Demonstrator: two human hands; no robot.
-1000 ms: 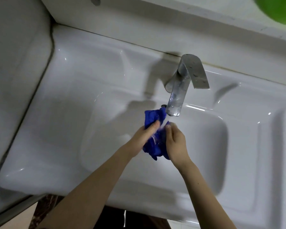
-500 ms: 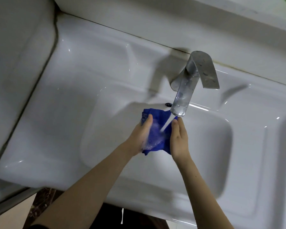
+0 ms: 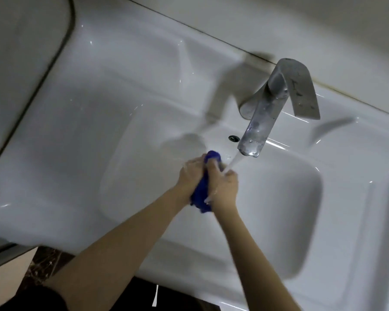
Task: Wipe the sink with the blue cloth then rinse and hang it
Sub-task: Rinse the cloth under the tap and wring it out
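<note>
The blue cloth is bunched into a narrow wad and squeezed between my two hands over the basin of the white sink. My left hand presses it from the left, my right hand from the right. Only the cloth's top tip and lower end stick out. Water runs from the metal faucet in a slanted stream and lands on my right hand's knuckles and the cloth.
The faucet's lever handle sits behind the spout. An overflow hole is in the basin's back wall. A white wall ledge runs along the back, and a grey surface borders the sink's left side.
My hands have closed together, crushing the spread cloth into a tight wad. The view has shifted, so the faucet sits further right.
</note>
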